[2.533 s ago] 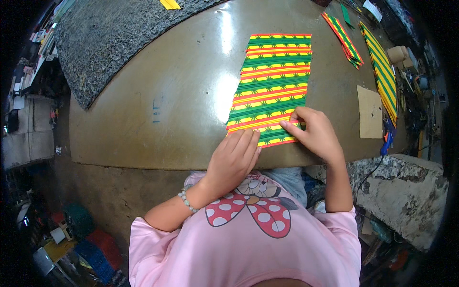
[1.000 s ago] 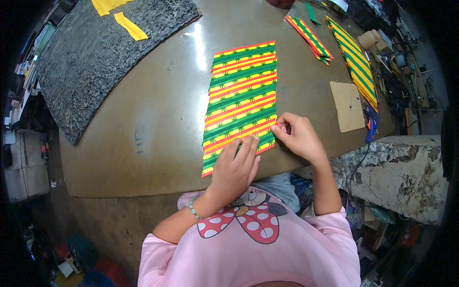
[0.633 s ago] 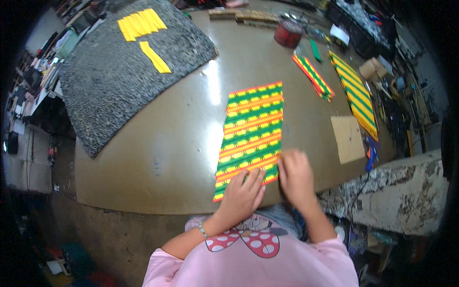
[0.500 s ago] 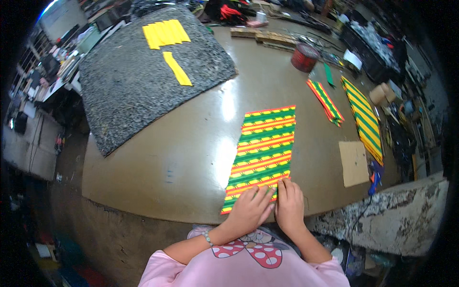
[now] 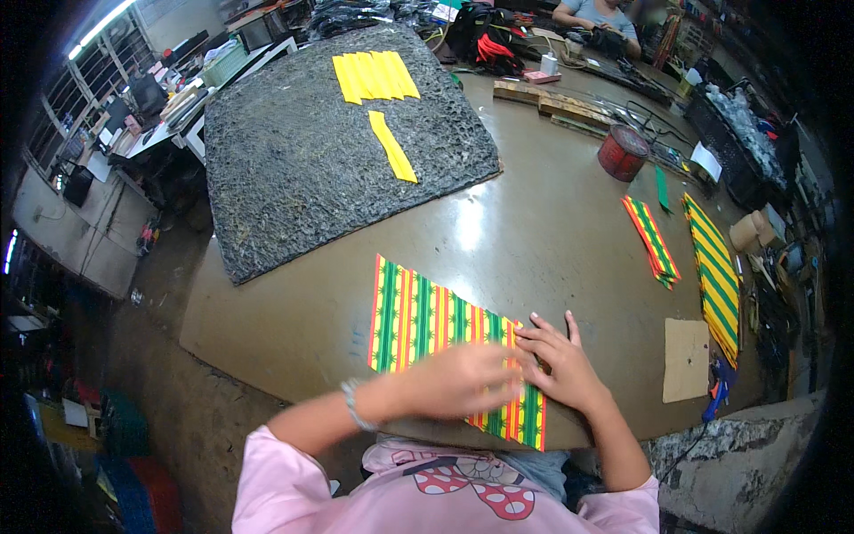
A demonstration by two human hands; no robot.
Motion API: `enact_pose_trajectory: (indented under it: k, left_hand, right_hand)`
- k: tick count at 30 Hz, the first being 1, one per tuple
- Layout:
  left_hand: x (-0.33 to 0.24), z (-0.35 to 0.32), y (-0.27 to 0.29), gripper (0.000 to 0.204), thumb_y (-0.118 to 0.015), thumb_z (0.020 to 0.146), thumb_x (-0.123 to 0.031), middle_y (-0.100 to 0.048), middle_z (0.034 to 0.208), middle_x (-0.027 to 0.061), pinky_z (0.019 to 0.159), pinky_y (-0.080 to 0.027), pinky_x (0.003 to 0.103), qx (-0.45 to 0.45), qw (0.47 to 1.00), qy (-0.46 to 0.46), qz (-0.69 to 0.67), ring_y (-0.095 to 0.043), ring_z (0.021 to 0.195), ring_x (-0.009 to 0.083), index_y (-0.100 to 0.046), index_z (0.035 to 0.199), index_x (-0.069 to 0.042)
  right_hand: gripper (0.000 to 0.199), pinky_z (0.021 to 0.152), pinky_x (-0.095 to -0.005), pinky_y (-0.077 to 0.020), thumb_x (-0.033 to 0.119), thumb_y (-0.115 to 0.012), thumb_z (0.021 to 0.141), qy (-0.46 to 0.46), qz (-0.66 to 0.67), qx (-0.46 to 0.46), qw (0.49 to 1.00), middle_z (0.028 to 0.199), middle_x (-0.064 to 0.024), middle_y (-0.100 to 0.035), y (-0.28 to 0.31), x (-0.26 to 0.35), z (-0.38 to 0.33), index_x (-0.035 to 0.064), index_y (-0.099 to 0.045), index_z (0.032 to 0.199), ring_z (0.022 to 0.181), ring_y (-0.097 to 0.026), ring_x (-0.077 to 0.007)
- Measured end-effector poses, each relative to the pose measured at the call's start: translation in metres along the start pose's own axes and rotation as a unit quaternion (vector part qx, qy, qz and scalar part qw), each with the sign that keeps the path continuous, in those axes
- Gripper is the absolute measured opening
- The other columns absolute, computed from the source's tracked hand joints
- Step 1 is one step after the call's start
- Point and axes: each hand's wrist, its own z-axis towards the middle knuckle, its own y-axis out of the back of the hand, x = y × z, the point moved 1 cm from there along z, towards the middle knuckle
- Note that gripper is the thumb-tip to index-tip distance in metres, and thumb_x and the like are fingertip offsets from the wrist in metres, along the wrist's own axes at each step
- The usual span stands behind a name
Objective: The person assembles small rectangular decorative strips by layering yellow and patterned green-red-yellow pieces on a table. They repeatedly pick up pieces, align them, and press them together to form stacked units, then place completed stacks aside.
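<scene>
A sheet striped in red, yellow and green with small leaf-like figures [image 5: 414, 316] lies on the brown table in front of me, its stripes running roughly away from me. My left hand [image 5: 476, 378] is over the sheet's middle, bent and smeared by motion, so what its fingers do is unclear. Against the sheet's right part rests my right hand [image 5: 565, 365], fingers spread and stretched out, close to the left fingertips. Both hands hide part of the sheet. Farther right lie narrow strips of the same pattern [image 5: 651, 242] and a yellow-and-green striped piece [image 5: 712, 276].
A rough dark slab [image 5: 329, 169] at the far left carries several yellow strips [image 5: 375, 76]. Far right stand a red tin [image 5: 624, 151] and wooden bars [image 5: 569, 107]. A cardboard piece [image 5: 686, 360] and blue-handled tool [image 5: 714, 400] lie right. A person [image 5: 600, 18] sits beyond the table.
The patterned sheet has turned, its stripes now running away from me instead of across. My left hand has moved over its middle; the right hand has shifted right and spread its fingers. The view has shifted.
</scene>
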Motion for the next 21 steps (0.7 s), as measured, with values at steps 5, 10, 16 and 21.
enact_pose_trajectory:
  k: [5, 10, 16, 21]
  left_hand:
    - [0.124, 0.02, 0.13, 0.022, -0.063, 0.096, -0.018, -0.071, 0.101, 0.0123, 0.084, -0.053, 0.034, -0.236, 0.955, 0.17, -0.054, -0.068, 0.092, 0.0204, -0.07, 0.109, -0.002]
    - [0.259, 0.058, 0.239, 0.028, -0.061, 0.096, -0.021, -0.072, 0.107, 0.0132, 0.086, -0.052, 0.034, -0.362, 0.886, 0.239, 0.165, -0.067, 0.094, 0.0211, -0.07, 0.116, -0.004]
    - [0.369, 0.118, 0.321, 0.031, -0.057, 0.092, -0.027, -0.063, 0.12, 0.0095, 0.098, -0.042, 0.046, -0.422, 0.778, 0.272, 0.376, -0.054, 0.117, 0.0305, -0.07, 0.117, -0.015]
    - [0.415, 0.153, 0.358, 0.036, -0.058, 0.093, -0.033, -0.059, 0.13, 0.0068, 0.101, -0.04, 0.048, -0.359, 0.719, 0.346, 0.484, -0.05, 0.123, 0.0296, -0.068, 0.125, -0.02]
  right_hand:
    - [0.037, 0.118, -0.0591, -0.0182, 0.029, -0.063, 0.094, 0.005, -0.01, -0.061, 0.998, 0.136, -0.0125, -0.057, -0.014, 0.004, 0.0, 0.0048, -0.062, 0.122, 0.138, -0.045, -0.0308]
    - [0.048, 0.116, -0.0608, -0.0233, 0.031, -0.062, 0.093, -0.003, -0.085, -0.046, 0.995, 0.141, -0.0116, -0.053, -0.02, 0.003, 0.002, 0.0047, -0.056, 0.133, 0.136, -0.046, -0.03]
    - [0.048, 0.112, -0.0635, -0.0278, 0.032, -0.064, 0.092, -0.007, -0.1, -0.029, 0.995, 0.138, -0.0101, -0.056, -0.022, 0.0, 0.006, 0.0044, -0.058, 0.131, 0.129, -0.05, -0.0292]
    - [0.041, 0.111, -0.0626, -0.0297, 0.027, -0.07, 0.087, 0.0, -0.107, -0.052, 0.993, 0.132, -0.0068, -0.059, -0.019, 0.001, 0.012, 0.009, -0.063, 0.123, 0.124, -0.052, -0.0279]
